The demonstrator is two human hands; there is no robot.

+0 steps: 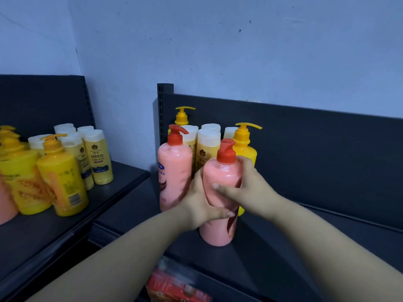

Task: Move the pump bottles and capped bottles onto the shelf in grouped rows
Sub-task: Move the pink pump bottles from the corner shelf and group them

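Note:
A pink pump bottle with a red pump point(220, 177) stands on the dark right shelf point(305, 234). Both hands wrap it: my left hand point(201, 203) from the left and below, my right hand point(248, 186) from the right with the thumb across its front. A second pink pump bottle point(174, 168) stands just left of it. Behind them stand several pale yellow capped bottles point(206, 147) and two yellow pump bottles point(245, 142) point(182, 116). On the left shelf point(65, 232) are more yellow pump bottles point(62, 175) and capped bottles point(98, 158).
The right shelf has a dark back panel point(316, 138) and an upright post point(162, 110) at its left end. A gap separates the two shelves. Red packaging point(174, 284) lies below, blurred. A pink bottle edge point(5, 203) shows at the far left. Blue wall behind.

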